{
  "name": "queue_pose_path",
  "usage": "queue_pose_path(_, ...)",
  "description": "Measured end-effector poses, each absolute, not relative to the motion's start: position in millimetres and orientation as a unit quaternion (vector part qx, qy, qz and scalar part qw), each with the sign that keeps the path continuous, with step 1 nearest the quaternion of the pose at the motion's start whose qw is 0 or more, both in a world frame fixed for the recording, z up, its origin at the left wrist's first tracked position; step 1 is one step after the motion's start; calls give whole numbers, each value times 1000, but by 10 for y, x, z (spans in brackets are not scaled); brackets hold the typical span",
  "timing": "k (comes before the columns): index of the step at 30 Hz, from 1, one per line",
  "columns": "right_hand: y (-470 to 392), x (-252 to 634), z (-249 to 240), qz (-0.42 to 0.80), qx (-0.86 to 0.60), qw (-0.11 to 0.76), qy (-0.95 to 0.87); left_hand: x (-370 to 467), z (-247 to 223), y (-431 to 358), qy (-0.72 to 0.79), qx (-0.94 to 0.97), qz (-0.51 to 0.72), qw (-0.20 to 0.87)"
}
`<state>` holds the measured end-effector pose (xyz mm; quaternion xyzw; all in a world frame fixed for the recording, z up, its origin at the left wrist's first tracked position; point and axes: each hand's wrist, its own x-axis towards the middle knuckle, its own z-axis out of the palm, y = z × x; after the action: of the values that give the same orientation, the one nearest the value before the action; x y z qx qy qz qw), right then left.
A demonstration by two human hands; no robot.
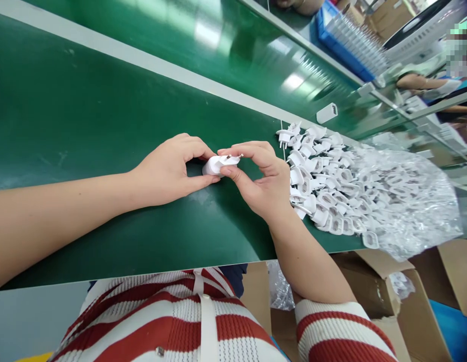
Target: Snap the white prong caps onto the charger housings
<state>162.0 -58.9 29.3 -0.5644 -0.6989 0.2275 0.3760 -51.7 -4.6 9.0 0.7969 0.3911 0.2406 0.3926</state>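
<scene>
A white two-pin plug adapter (218, 163) is held between both hands above the green table (105, 125), its metal pins pointing right. My left hand (173, 168) pinches the body end with thumb and fingers. From the other side, the thumb and forefinger of my right hand (258, 176) close on the pin end. To the right of that hand lies a heap of white plastic plug parts (319, 176); part of it sits in or under a clear plastic bag (425, 201).
One white adapter housing (327, 113) lies on the conveyor strip (218, 40) beyond the pale rail (143, 58). Open cardboard boxes (414, 301) stand below the table's right edge. A blue crate (342, 45) and a co-worker's arm (417, 81) are at the far right.
</scene>
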Motion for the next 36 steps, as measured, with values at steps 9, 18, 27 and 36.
queue_pose_path(9, -558, 1597, 416, 166, -565, 298, -751, -502, 62, -52, 395, 793, 248, 392)
queue_pose_path(18, -594, 1555, 344, 133, -586, 298, -741, -483, 66, -93, 404, 795, 260, 371)
queue_pose_path(27, -458, 1746, 296, 238, -575, 289, -727, -500, 139, -62, 434, 772, 246, 395)
queue_pose_path(36, -177, 2326, 281, 48, -803, 103, -586, -151, 288, 1398, 541, 742, 314, 243)
